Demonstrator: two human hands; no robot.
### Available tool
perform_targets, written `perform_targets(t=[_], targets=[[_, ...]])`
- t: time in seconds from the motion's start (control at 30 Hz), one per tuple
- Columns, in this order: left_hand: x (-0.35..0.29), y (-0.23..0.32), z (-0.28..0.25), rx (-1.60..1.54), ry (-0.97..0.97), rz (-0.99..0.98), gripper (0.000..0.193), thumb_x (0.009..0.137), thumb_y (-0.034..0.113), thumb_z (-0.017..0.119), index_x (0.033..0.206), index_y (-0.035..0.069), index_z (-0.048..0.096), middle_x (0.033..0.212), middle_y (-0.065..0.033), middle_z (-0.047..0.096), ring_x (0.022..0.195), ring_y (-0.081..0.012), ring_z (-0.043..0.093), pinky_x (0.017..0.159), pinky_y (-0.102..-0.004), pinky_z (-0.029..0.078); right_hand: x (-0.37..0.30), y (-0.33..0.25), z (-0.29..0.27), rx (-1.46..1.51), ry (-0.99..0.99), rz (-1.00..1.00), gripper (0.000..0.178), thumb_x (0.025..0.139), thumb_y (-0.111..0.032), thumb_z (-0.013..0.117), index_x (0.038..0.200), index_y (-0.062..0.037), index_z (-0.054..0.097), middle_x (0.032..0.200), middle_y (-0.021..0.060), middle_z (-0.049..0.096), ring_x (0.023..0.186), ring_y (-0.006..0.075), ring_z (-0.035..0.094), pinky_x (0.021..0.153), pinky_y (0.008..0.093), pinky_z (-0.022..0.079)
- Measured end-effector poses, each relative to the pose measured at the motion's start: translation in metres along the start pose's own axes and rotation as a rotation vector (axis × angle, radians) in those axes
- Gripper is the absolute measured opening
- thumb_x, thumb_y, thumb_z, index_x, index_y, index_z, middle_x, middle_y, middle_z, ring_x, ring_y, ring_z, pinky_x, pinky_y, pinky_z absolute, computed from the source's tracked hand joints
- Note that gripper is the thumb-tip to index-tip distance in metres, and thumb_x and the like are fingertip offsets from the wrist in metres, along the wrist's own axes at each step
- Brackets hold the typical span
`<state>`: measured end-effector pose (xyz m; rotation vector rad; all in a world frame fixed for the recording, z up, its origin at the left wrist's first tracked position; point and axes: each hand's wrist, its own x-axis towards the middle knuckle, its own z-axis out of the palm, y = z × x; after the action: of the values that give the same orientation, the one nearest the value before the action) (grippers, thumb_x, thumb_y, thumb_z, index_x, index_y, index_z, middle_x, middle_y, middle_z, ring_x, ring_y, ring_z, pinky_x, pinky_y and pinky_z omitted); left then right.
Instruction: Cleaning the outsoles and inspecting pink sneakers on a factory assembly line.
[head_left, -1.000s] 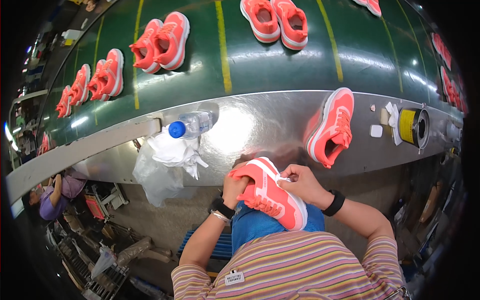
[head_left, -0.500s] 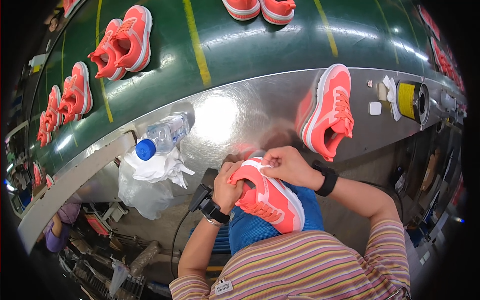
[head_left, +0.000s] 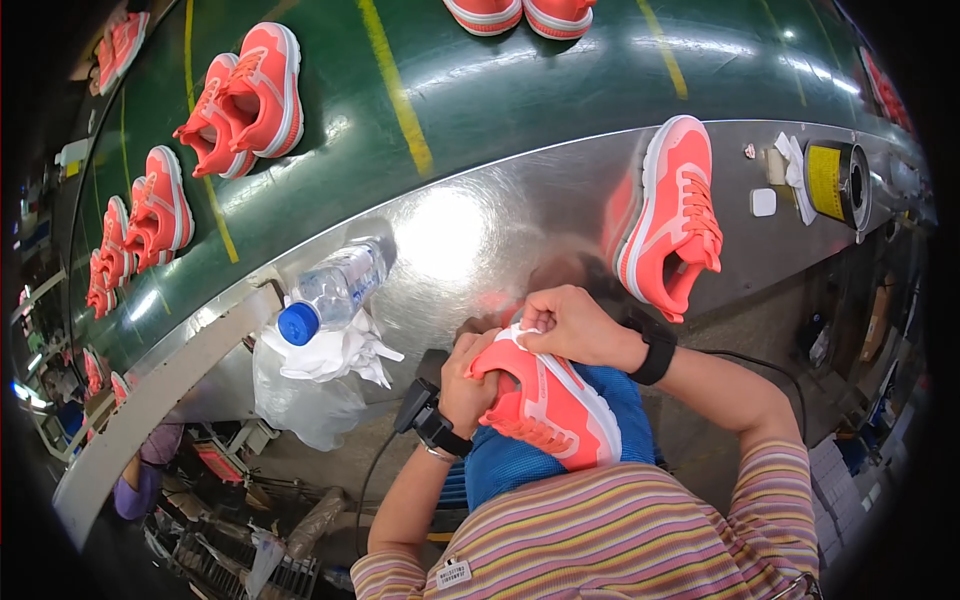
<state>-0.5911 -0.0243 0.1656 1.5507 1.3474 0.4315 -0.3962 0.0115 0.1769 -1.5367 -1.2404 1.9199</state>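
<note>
A coral sneaker (head_left: pixel 555 405) with a white sole lies on the person's blue-clad lap, at about 6 o'clock from the middle of the view, toe toward 5 o'clock. The left hand (head_left: pixel 472 385) is closed around its heel end from below. The right hand (head_left: pixel 565 325) is curled over the top of that end, fingers pinching a small white cloth (head_left: pixel 527 333) against the shoe. Both wrists wear black bands. Beyond the hands, a shiny metal surface (head_left: pixel 480 240) curves across the view. On it, at 2 o'clock, a second coral sneaker (head_left: pixel 675 215) lies on its side. At 9 o'clock lie a plastic water bottle (head_left: pixel 335 290) with a blue cap and crumpled white rags (head_left: pixel 335 350). Farther off, a green conveyor belt (head_left: pixel 480 80) carries more pairs of coral shoes.
</note>
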Motion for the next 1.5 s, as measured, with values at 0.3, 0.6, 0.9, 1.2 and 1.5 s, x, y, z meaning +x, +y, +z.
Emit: perform_targets(t=[0.3,0.6,0.9,1.2,1.5], targets=[[-0.003,0.002,0.001,0.011,0.036,0.032,0.034,0.073,-0.002,0.057,0.106,0.003,0.059,0.088,-0.0145,0.057,0.078,-0.0312,0.06,0.067,-0.0342,0.048,0.005,-0.003,-0.001,-0.111,-0.02,-0.078,0.019,0.066,-0.014,0.067,0.072,0.0022,0.06,0.064,0.014,0.059,0.06,0.0218,0.06,0.059,0.0311,0.047],[-0.004,-0.003,0.001,0.038,0.073,0.065,0.028,0.07,-0.001,0.054,0.096,0.003,0.062,0.085,-0.0149,0.059,0.076,-0.0316,0.059,0.066,-0.0341,0.048,0.018,-0.013,0.01,-0.269,-0.116,-0.211,0.016,0.073,-0.012,0.061,0.076,0.0029,0.062,0.073,0.0192,0.06,0.071,0.0331,0.06,0.064,0.0377,0.047],[-0.006,-0.008,0.002,0.062,0.077,0.111,0.032,0.072,0.001,0.055,0.103,0.003,0.062,0.092,-0.0141,0.062,0.081,-0.0295,0.06,0.07,-0.0335,0.049,-0.062,0.005,0.01,-0.296,0.066,-0.376,0.009,0.078,-0.009,0.06,0.081,-0.0011,0.059,0.074,0.0135,0.051,0.069,0.032,0.053,0.061,0.0387,0.043],[-0.006,-0.001,0.004,0.073,0.057,0.057,0.033,0.073,0.002,0.056,0.106,0.004,0.061,0.091,-0.0149,0.061,0.082,-0.0296,0.06,0.07,-0.0336,0.048,-0.064,0.009,0.003,-0.152,0.066,-0.16,0.012,0.073,-0.009,0.063,0.081,-0.0011,0.058,0.071,0.013,0.054,0.064,0.0271,0.056,0.058,0.0346,0.044],[-0.006,-0.003,0.006,0.115,0.08,0.09,0.034,0.073,-0.001,0.057,0.106,0.002,0.061,0.09,-0.0153,0.059,0.08,-0.0295,0.061,0.069,-0.0338,0.049,-0.061,0.011,-0.007,-0.013,0.008,0.073,0.021,0.069,-0.015,0.068,0.075,0.0029,0.059,0.064,0.0127,0.06,0.061,0.0183,0.059,0.057,0.0304,0.046]])
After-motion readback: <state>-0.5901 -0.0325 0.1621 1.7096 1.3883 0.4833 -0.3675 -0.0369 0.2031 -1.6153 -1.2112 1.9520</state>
